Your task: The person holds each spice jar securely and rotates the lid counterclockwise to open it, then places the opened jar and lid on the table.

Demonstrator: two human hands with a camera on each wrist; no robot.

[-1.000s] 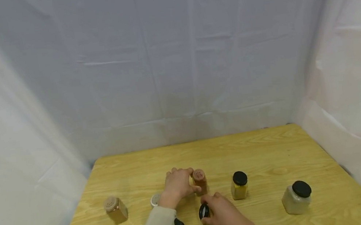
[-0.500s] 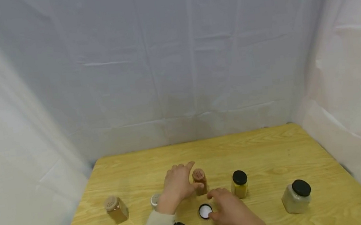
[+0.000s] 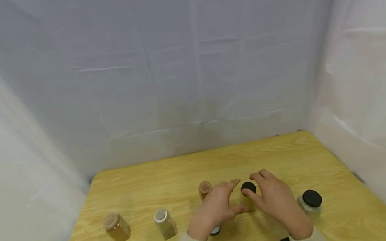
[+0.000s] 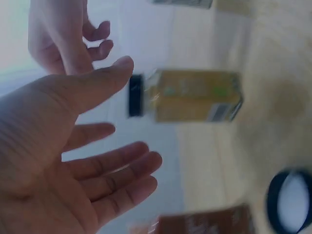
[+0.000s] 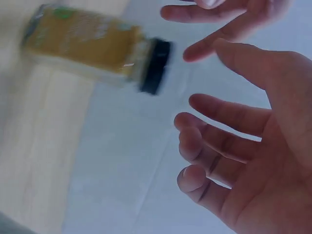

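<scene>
Flanking a jar of yellow powder, the left hand and the right hand reach in from either side with thumbs and fingers spread apart, neither one gripping anything. The jar stands upright on the wooden table, between the two hands, its black lid on. In the head view the right thumb passes over the edge of that lid, but the right wrist view shows a gap between them. The left thumb comes close to the lid in the left wrist view, and no firm hold shows there either. Just beyond the left hand, partly covered by it, is a jar of red-brown powder with a perforated top. A loose black cap with a white inner disc lies on the table near it, mostly hidden under the left hand in the head view. Farther to the left stand a jar with a pale rim and a jar of light brown powder. To the right, partly behind the right wrist, is a wider jar with a black lid. White sheeting hangs behind and along both sides.
</scene>
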